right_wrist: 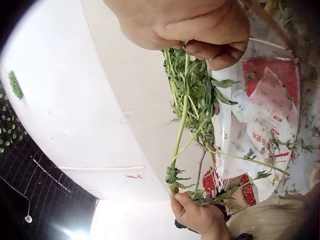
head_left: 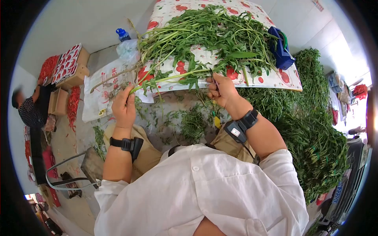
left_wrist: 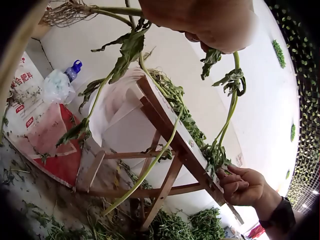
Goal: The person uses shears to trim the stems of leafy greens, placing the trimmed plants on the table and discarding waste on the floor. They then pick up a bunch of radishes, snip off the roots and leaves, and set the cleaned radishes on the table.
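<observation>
A long green leafy stem point(head_left: 181, 75) stretches between the two hands at the near edge of the table. The left hand point(head_left: 124, 108) pinches its thicker end, where a brown root runs off to the left. The right hand point(head_left: 226, 92) has curled fingers around a small dark pointed tool point(head_left: 212, 73) beside the stem's other end. In the left wrist view the left hand point(left_wrist: 205, 20) grips the stem near its roots point(left_wrist: 67, 14). From the right wrist view, the right hand point(right_wrist: 185, 27) is close overhead, the stem running down from it to the left hand point(right_wrist: 197, 212).
A heap of leafy stems point(head_left: 212, 35) covers much of the patterned table. A blue tape dispenser point(head_left: 281, 49) stands at its right. Greens point(head_left: 311, 145) are piled on the floor at right. A white sack point(head_left: 103, 88) and a person point(head_left: 29, 108) with boxes are at left.
</observation>
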Action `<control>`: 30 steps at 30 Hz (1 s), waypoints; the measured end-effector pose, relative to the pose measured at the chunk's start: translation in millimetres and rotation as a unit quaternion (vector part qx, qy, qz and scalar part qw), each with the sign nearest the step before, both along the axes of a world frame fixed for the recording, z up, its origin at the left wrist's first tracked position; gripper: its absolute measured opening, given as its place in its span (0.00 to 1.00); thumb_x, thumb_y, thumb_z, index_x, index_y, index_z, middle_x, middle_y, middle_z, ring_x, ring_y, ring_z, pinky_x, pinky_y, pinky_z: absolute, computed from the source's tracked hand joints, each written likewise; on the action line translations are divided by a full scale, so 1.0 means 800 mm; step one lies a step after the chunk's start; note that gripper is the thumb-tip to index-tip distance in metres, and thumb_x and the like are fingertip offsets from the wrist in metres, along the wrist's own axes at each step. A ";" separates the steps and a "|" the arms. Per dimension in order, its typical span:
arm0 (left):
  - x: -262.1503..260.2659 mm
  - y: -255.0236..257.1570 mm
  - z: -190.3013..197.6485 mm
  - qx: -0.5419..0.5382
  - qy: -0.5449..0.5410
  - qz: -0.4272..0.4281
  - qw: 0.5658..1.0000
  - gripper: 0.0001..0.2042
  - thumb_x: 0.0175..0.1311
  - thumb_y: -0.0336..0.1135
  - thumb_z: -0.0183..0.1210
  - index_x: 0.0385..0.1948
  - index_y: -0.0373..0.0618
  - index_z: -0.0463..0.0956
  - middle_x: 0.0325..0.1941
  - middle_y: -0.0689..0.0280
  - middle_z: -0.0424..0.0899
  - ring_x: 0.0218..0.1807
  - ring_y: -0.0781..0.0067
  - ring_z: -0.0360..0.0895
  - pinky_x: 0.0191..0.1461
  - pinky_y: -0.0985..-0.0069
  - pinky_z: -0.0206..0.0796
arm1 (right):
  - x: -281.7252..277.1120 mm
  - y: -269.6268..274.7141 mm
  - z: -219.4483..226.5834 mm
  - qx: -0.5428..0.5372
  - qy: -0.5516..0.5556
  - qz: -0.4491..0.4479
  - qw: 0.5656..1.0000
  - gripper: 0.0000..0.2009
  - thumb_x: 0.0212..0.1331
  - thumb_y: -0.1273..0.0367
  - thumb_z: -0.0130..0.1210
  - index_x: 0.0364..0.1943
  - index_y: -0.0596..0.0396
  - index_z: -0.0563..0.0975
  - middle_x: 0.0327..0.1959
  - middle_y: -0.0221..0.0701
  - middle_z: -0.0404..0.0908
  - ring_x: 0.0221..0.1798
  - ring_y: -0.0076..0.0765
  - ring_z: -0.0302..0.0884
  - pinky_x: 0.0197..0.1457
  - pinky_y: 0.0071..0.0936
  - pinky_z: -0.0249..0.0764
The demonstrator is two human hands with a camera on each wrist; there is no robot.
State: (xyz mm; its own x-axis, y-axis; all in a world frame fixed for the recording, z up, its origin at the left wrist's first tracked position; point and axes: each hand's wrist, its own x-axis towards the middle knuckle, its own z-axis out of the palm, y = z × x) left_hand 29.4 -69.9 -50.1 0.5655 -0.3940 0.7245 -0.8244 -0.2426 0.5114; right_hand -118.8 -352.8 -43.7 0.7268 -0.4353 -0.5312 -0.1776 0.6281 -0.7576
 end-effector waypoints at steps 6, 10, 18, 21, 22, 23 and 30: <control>0.002 -0.005 -0.004 -0.014 0.010 0.016 1.000 0.09 0.61 0.33 0.53 0.40 0.42 0.75 0.30 0.60 0.78 0.30 0.69 0.75 0.35 0.78 0.65 | -0.003 0.010 -0.007 0.019 -0.068 -0.030 0.997 0.16 0.64 0.59 0.40 0.37 0.61 0.67 0.14 0.24 0.59 0.13 0.23 0.50 0.25 0.26 0.59; 0.001 -0.009 -0.005 -0.013 0.050 0.022 0.998 0.10 0.61 0.34 0.52 0.41 0.41 0.75 0.32 0.59 0.79 0.31 0.68 0.75 0.36 0.78 0.65 | -0.014 0.026 -0.007 0.023 -0.128 -0.042 0.991 0.16 0.64 0.60 0.39 0.40 0.62 0.68 0.14 0.25 0.61 0.13 0.23 0.51 0.27 0.25 0.61; 0.006 -0.018 -0.019 -0.009 0.068 -0.017 0.997 0.12 0.62 0.37 0.50 0.39 0.38 0.74 0.32 0.57 0.77 0.33 0.64 0.74 0.40 0.73 0.65 | -0.012 0.090 0.015 0.001 -0.138 0.099 0.985 0.19 0.64 0.57 0.39 0.40 0.62 0.71 0.14 0.25 0.65 0.12 0.22 0.55 0.28 0.26 0.63; 0.004 -0.023 -0.021 -0.006 0.059 -0.017 0.998 0.12 0.62 0.37 0.49 0.39 0.38 0.74 0.32 0.57 0.77 0.33 0.64 0.74 0.39 0.73 0.65 | -0.001 0.103 0.014 0.019 -0.127 0.130 0.983 0.19 0.64 0.57 0.39 0.40 0.62 0.71 0.14 0.25 0.66 0.11 0.22 0.55 0.27 0.26 0.63; 0.004 -0.024 -0.021 -0.004 0.055 -0.014 0.998 0.12 0.62 0.37 0.49 0.39 0.37 0.74 0.31 0.57 0.77 0.32 0.64 0.74 0.39 0.73 0.64 | 0.004 0.105 0.013 0.025 -0.125 0.131 0.983 0.19 0.64 0.58 0.39 0.40 0.62 0.71 0.14 0.25 0.66 0.11 0.22 0.54 0.26 0.26 0.62; 0.003 -0.023 -0.020 -0.001 0.063 -0.018 0.998 0.12 0.62 0.37 0.50 0.39 0.37 0.74 0.32 0.57 0.77 0.33 0.65 0.74 0.40 0.74 0.64 | 0.008 0.107 0.012 0.031 -0.123 0.133 0.983 0.19 0.64 0.58 0.39 0.40 0.62 0.71 0.13 0.25 0.66 0.11 0.22 0.54 0.26 0.26 0.62; 0.000 -0.026 -0.017 0.000 0.081 -0.043 0.996 0.12 0.61 0.36 0.51 0.39 0.36 0.74 0.35 0.57 0.78 0.36 0.66 0.74 0.42 0.75 0.64 | 0.028 0.109 0.017 0.047 -0.107 0.140 0.983 0.19 0.64 0.58 0.37 0.40 0.61 0.70 0.14 0.25 0.67 0.10 0.23 0.53 0.26 0.26 0.60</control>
